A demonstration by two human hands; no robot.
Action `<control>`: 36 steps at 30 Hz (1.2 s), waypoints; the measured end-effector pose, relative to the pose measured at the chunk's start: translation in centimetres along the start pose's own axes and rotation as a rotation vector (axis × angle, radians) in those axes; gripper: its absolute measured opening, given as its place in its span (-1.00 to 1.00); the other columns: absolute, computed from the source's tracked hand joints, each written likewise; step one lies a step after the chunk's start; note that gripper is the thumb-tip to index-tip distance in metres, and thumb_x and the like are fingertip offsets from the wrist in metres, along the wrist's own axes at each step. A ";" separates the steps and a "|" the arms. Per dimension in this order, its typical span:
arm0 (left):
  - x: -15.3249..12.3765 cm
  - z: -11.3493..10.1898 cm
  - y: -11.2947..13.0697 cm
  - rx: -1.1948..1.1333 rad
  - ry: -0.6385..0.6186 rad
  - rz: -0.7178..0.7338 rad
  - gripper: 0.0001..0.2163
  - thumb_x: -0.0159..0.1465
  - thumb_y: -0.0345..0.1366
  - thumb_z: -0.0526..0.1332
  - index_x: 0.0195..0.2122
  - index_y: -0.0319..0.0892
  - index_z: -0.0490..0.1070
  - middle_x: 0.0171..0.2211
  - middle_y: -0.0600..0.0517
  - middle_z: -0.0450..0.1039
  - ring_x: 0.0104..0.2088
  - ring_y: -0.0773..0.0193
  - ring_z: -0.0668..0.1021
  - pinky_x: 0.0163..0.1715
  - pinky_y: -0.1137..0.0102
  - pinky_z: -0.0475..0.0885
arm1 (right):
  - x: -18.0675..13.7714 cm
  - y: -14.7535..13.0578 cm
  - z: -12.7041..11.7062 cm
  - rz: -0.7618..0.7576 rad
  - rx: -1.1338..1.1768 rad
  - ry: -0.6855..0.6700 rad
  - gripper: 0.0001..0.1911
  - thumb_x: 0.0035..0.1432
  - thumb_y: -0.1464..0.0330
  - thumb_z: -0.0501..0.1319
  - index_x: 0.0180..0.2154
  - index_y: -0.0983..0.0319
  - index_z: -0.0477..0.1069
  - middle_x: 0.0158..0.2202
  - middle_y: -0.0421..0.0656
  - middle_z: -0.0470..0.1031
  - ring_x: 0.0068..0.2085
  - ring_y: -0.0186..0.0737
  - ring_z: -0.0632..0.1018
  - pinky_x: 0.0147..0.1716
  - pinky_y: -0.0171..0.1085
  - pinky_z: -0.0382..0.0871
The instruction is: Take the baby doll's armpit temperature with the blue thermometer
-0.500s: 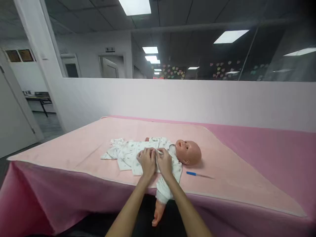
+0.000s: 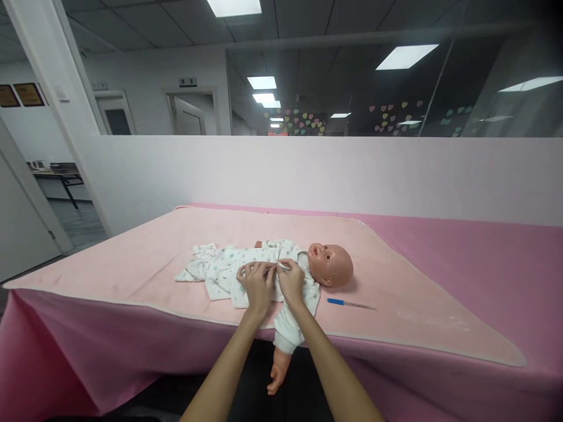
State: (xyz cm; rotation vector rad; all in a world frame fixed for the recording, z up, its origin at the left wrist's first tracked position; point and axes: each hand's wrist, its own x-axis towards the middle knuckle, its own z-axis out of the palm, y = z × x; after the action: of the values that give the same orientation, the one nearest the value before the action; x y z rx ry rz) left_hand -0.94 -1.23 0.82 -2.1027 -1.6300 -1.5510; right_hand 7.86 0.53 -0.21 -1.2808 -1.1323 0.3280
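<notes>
Doll and garment on a covered counter, viewed from the worker's head. The doll point(image 2: 332, 266) lay on its back on the counter point(image 2: 127, 258), its head to the right and its face turned upward. It wore a white garment point(image 2: 246, 256) with a small scattered print, whose lower end extended to the left. The left hand point(image 2: 258, 285) rested over the front of the garment, its fingers curled and its fingertips pinching the fabric near the chest. The right hand point(image 2: 291, 282), just beside it and closer to the doll's head, pinched a small white fold between thumb and forefinger. The fingertips of the two hands nearly met; the exact part held was too small to tell. The doll's near arm point(image 2: 280, 366), sleeved to the forearm, hung over the counter's front edge between the worker's forearms. A slender stick point(image 2: 352, 304) with a blue end lay near the doll's head, the blue end toward the doll. Beneath them, a peach cloth point(image 2: 422, 322) overlay a pink cover point(image 2: 497, 275). Behind stood a low white wall point(image 2: 316, 176), topped by glass bearing heart-shaped notes point(image 2: 303, 122).
</notes>
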 end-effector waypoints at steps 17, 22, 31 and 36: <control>0.1 0.0 0.2 0.012 -0.007 -0.036 -0.80 0.29 -0.24 -0.05 -0.28 -0.09 0.35 -0.18 0.02 0.35 -0.12 0.21 0.33 -0.08 0.23 0.08 | -0.6 -0.6 -0.4 -0.274 -0.015 -0.023 -0.86 -0.01 0.44 0.07 -0.42 0.22 0.40 -0.30 -0.13 0.40 -0.41 -0.30 0.39 -0.44 -0.32 0.28; 0.1 -0.1 0.3 0.014 0.002 -0.035 -0.80 0.29 -0.25 -0.05 -0.25 -0.07 0.35 -0.12 0.01 0.31 -0.09 0.20 0.32 -0.08 0.23 0.08 | -0.8 -0.9 -0.6 -0.311 0.014 -0.032 -0.85 0.02 0.46 0.06 -0.40 0.21 0.40 -0.36 -0.16 0.42 -0.42 -0.30 0.39 -0.46 -0.33 0.26; 0.1 -0.4 0.5 -0.025 -0.010 -0.042 -0.81 0.29 -0.28 -0.05 -0.26 -0.07 0.35 -0.15 0.02 0.31 -0.12 0.23 0.34 -0.08 0.24 0.08 | -1.1 -0.9 -0.5 -0.418 -0.034 -0.057 -0.78 0.07 0.49 0.00 -0.41 0.21 0.41 -0.34 -0.14 0.44 -0.32 -0.28 0.45 -0.31 -0.32 0.32; 0.1 -0.4 0.5 -0.035 -0.008 -0.057 -0.80 0.28 -0.28 -0.04 -0.26 -0.07 0.37 -0.15 0.01 0.31 -0.11 0.21 0.34 -0.09 0.24 0.09 | -1.0 -0.8 -0.5 -0.359 -0.079 -0.101 -0.79 0.11 0.44 -0.02 -0.39 0.21 0.37 -0.36 -0.14 0.44 -0.32 -0.26 0.44 -0.31 -0.30 0.30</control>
State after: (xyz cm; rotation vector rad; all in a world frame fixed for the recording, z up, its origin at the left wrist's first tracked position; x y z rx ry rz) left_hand -0.85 -1.56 1.34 -2.1003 -1.6926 -1.6012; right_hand 7.53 -0.75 0.06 -1.1115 -1.4463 0.0812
